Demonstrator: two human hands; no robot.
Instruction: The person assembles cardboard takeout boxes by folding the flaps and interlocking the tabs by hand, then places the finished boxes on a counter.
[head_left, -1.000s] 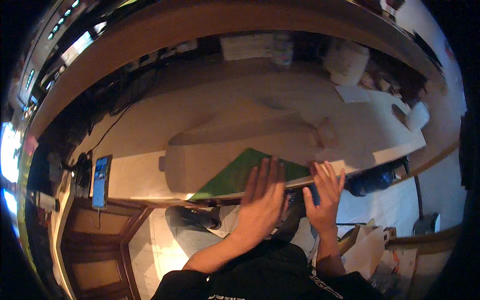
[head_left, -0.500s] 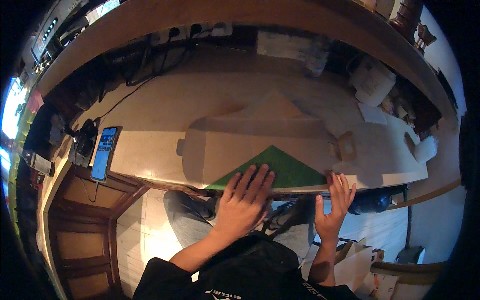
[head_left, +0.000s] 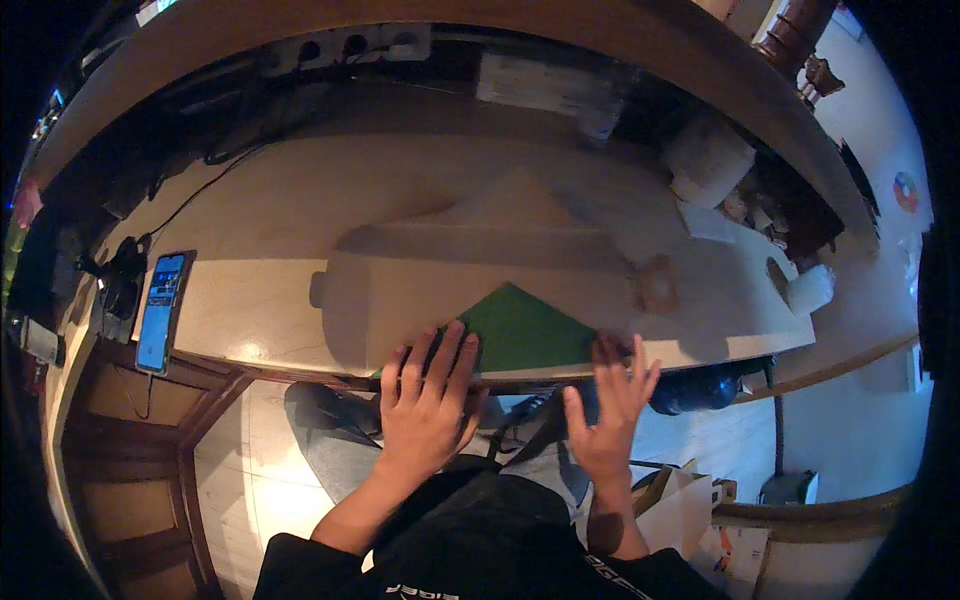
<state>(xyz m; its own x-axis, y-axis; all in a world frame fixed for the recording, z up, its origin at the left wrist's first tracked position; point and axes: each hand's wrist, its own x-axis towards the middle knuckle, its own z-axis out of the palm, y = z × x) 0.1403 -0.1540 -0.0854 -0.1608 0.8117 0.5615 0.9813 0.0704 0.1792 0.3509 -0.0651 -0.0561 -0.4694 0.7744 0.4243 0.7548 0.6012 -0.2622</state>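
Observation:
On the desk (head_left: 240, 300), a green triangular sheet (head_left: 530, 335) lies flat along the front edge, its point toward the back, over a pale brown flat sheet (head_left: 400, 270) that looks like card. My left hand (head_left: 428, 405) rests its spread fingertips on the triangle's left part, palm down, the fingers open. My right hand (head_left: 607, 420) is open too, fingertips at the triangle's right corner by the desk edge and thumb apart; whether each finger touches the sheet is hard to tell.
A phone (head_left: 160, 310) with a lit screen and cable lies at the left. Sockets (head_left: 355, 45) sit under the wooden shelf. A white tub (head_left: 710, 170) and white roll (head_left: 810, 290) are at the right. Cabinet doors (head_left: 130, 500) are below left.
My left hand has slid leftward across the green triangle, from its middle and right toward its left part. My right hand stays near the right corner. The camera view has shifted.

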